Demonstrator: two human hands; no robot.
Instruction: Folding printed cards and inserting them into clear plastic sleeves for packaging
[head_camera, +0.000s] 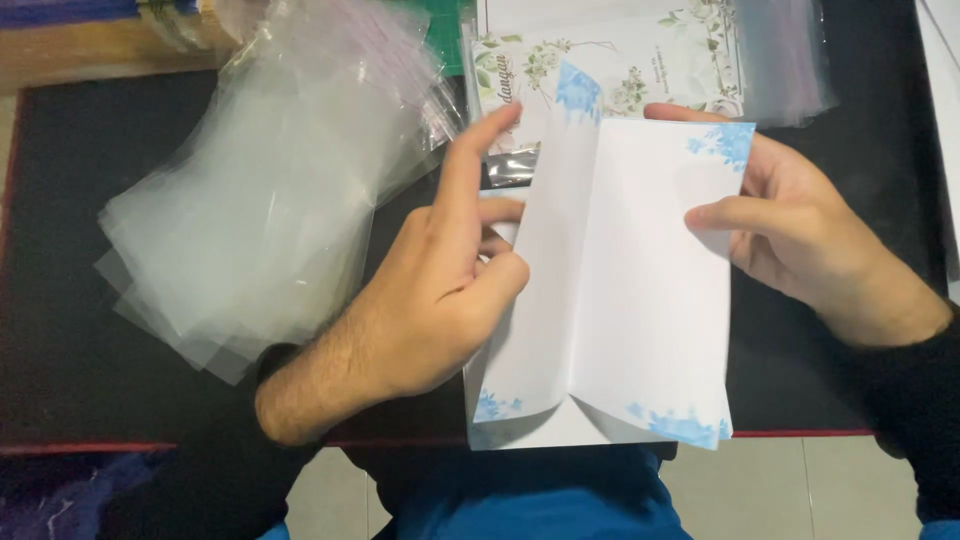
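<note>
A white paper card (620, 300) with blue flower corners is folded into panels and held over the front edge of a black table (60, 340). My left hand (430, 290) grips its left panel, thumb pressed on the fold and forefinger stretched up along the edge. My right hand (800, 230) holds the right panel near its top corner, fingers curled over the paper. Both flaps meet along a centre crease.
A loose heap of clear plastic sleeves (270, 190) lies left of my hands. Behind the card sits a stack of printed cards with green leaf borders (610, 50), and more clear sleeves (785, 60) at the back right. The table's red-trimmed front edge (800, 433) is near my lap.
</note>
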